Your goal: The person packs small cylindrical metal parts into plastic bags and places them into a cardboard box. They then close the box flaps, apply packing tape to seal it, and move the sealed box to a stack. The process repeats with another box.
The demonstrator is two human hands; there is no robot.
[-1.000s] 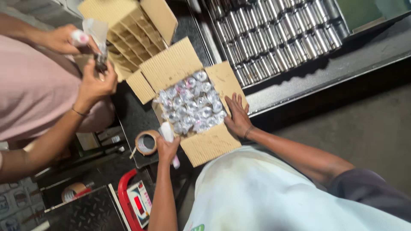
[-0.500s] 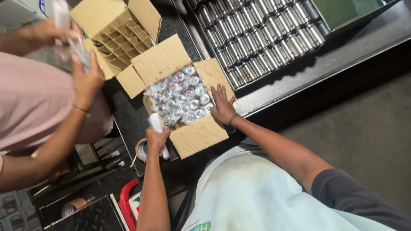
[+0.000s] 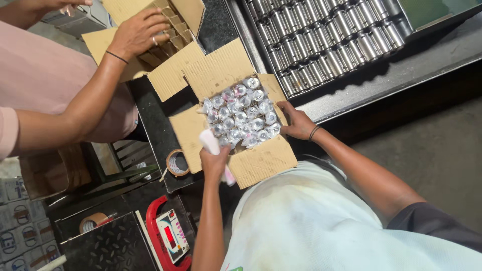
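Note:
An open cardboard box (image 3: pixel 261 163) sits on a dark table, packed with several small metal parts in clear wrap (image 3: pixel 241 118). My left hand (image 3: pixel 215 161) is at the box's near left corner, closed around a white and pink wad (image 3: pixel 210 141) that could be cloth or wrapping. My right hand (image 3: pixel 297 123) rests on the box's right edge, fingers touching the flap beside the wrapped parts, holding nothing.
A co-worker in a pink top has a hand (image 3: pixel 143 32) on a second cardboard box with dividers (image 3: pixel 173 15). A tray of shiny metal cylinders (image 3: pixel 326 40) lies at the back right. A tape roll (image 3: pixel 176 162), a red scale (image 3: pixel 168 236) and another tape roll (image 3: pixel 93 221) lie to the left.
The co-worker's hand has come down from holding an item onto the divided box. My hands stay at the box, the right one shifted slightly along its edge.

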